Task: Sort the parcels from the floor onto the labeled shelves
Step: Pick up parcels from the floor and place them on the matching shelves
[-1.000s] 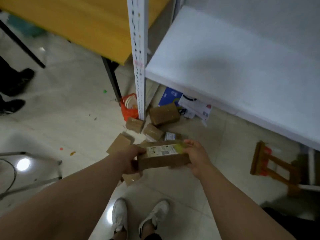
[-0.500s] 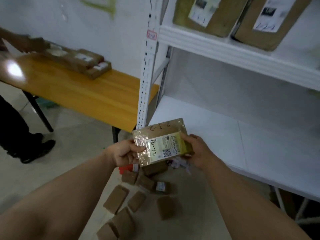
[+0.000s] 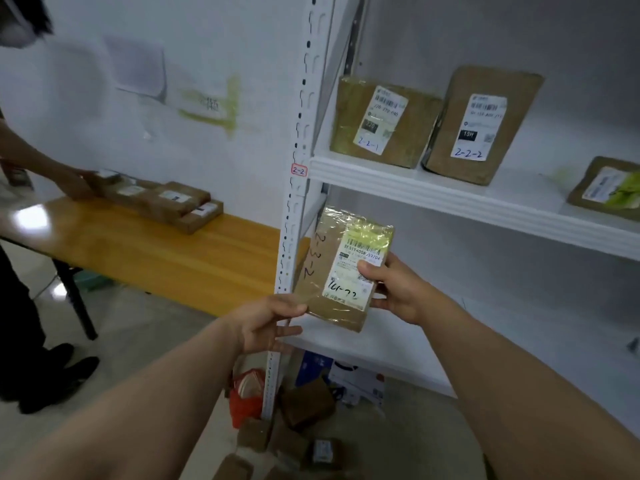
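Up close in the head view, the parcel (image 3: 320, 271) stands upright before the shelf post (image 3: 294, 202). The left hand (image 3: 266, 323) pinches its lower-left corner, and the right hand (image 3: 398, 289) clasps its right edge, thumb across the label (image 3: 349, 289).

Wearer's body in view: left hand (image 3: 266, 323) and right hand (image 3: 398, 292), both bare. Left forearm (image 3: 138, 410) and right forearm (image 3: 519, 375) bare right to frame edge.
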